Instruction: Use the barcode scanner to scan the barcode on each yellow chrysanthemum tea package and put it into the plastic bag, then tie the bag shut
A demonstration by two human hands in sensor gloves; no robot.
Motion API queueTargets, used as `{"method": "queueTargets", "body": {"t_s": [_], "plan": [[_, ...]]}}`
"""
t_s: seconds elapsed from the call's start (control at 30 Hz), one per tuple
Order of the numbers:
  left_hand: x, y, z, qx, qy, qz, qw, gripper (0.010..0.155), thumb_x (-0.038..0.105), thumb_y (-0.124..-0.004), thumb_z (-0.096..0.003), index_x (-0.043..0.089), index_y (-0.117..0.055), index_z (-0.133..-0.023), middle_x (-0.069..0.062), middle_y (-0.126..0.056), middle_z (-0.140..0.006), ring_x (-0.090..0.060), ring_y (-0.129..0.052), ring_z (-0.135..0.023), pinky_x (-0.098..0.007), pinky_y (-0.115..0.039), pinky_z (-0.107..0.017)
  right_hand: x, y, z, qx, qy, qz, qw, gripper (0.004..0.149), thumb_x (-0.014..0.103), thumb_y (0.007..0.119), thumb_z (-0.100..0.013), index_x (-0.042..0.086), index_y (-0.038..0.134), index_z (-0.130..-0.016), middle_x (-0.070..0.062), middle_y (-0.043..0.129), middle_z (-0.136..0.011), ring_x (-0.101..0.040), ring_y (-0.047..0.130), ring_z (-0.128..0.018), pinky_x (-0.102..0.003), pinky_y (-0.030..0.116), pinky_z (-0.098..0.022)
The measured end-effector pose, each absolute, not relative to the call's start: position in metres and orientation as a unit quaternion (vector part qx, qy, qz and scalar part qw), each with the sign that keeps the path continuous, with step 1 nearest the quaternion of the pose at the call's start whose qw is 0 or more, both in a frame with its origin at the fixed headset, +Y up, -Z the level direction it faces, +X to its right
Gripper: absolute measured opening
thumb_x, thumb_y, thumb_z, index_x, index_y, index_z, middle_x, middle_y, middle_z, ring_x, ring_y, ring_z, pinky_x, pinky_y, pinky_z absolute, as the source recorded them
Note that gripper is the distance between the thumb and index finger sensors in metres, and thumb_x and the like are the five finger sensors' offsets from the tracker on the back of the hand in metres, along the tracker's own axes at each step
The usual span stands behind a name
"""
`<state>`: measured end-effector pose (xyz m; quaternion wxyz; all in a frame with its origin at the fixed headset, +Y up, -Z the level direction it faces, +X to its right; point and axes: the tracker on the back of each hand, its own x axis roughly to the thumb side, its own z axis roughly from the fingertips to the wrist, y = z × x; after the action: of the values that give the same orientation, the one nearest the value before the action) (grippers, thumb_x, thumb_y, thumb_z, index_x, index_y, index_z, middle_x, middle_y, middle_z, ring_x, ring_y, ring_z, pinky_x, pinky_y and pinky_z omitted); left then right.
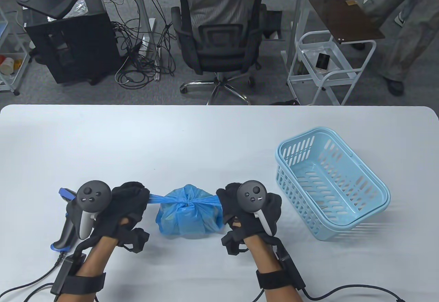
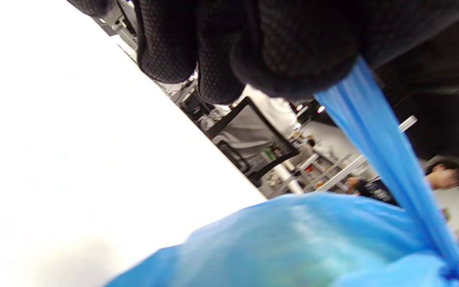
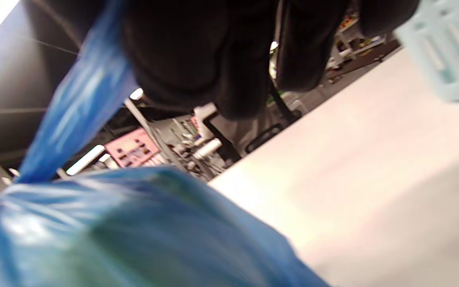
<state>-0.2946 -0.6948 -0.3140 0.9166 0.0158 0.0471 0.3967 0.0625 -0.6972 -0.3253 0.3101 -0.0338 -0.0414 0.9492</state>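
A filled blue plastic bag (image 1: 187,218) sits on the white table (image 1: 205,137) between my hands, its handles crossed in a knot on top. My left hand (image 1: 132,197) grips the left handle (image 1: 156,198), stretched taut to the left; the left wrist view shows the strip (image 2: 377,143) running from my curled fingers (image 2: 293,52) down to the bag (image 2: 293,243). My right hand (image 1: 228,200) grips the right handle (image 3: 78,107), pulled to the right above the bag (image 3: 114,231). The tea packages are hidden inside. The barcode scanner (image 1: 67,226) lies on the table under my left wrist.
A light blue plastic basket (image 1: 329,192) stands at the right of the table, also seen in the right wrist view's top corner (image 3: 444,48). Cables trail off the near table edge. Beyond the far edge are an office chair (image 1: 219,37) and a white cart (image 1: 325,68).
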Motion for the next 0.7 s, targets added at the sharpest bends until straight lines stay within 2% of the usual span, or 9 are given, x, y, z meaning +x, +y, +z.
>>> {"method": "queueTargets", "body": {"t_s": [0.17, 0.3, 0.4, 0.53, 0.7], "plan": [[-0.293, -0.713, -0.316, -0.050, 0.053, 0.322, 0.944, 0.040, 0.049, -0.080, -0.0437, 0.013, -0.099, -0.043, 0.000, -0.089, -0.090, -0.038, -0.082, -0.088, -0.070, -0.053, -0.069, 0.069, -0.710, -0.323, -0.075, -0.016, 0.958, 0.276, 0.037, 0.049, 0.073, -0.041, 0.022, 0.098, -0.039, 0.002, 0.094, -0.080, -0.039, 0.083, -0.085, -0.066, 0.059, -0.066], [-0.281, -0.726, -0.317, -0.091, 0.064, 0.292, 0.950, 0.041, 0.049, -0.077, -0.0447, 0.015, -0.099, -0.046, -0.001, -0.090, -0.090, -0.038, -0.082, -0.088, -0.069, -0.053, -0.069, 0.069, -0.719, -0.324, -0.092, 0.003, 0.959, 0.269, 0.037, 0.049, 0.073, -0.041, 0.022, 0.098, -0.039, 0.001, 0.095, -0.080, -0.040, 0.083, -0.084, -0.067, 0.059, -0.066], [-0.268, -0.740, -0.318, -0.115, 0.089, 0.271, 0.952, 0.042, 0.052, -0.074, -0.0447, 0.018, -0.098, -0.049, -0.002, -0.092, -0.087, -0.038, -0.084, -0.086, -0.068, -0.055, -0.069, 0.064, -0.735, -0.328, -0.095, 0.043, 0.959, 0.264, 0.037, 0.050, 0.071, -0.042, 0.023, 0.097, -0.040, 0.001, 0.094, -0.081, -0.040, 0.082, -0.085, -0.067, 0.058, -0.066], [-0.252, -0.750, -0.320, -0.120, 0.112, 0.264, 0.951, 0.043, 0.055, -0.070, -0.0424, 0.022, -0.096, -0.052, 0.000, -0.094, -0.084, -0.037, -0.086, -0.083, -0.064, -0.060, -0.067, 0.053, -0.752, -0.332, -0.099, 0.083, 0.951, 0.279, 0.038, 0.051, 0.068, -0.041, 0.025, 0.096, -0.043, 0.001, 0.094, -0.081, -0.040, 0.082, -0.085, -0.067, 0.057, -0.067], [-0.248, -0.756, -0.322, -0.106, 0.125, 0.267, 0.950, 0.043, 0.056, -0.069, -0.0398, 0.024, -0.096, -0.051, 0.001, -0.096, -0.081, -0.035, -0.089, -0.080, -0.062, -0.063, -0.067, 0.048, -0.755, -0.330, -0.090, 0.074, 0.957, 0.265, 0.039, 0.052, 0.067, -0.041, 0.026, 0.096, -0.040, 0.001, 0.094, -0.080, -0.039, 0.081, -0.086, -0.066, 0.057, -0.067]]}}
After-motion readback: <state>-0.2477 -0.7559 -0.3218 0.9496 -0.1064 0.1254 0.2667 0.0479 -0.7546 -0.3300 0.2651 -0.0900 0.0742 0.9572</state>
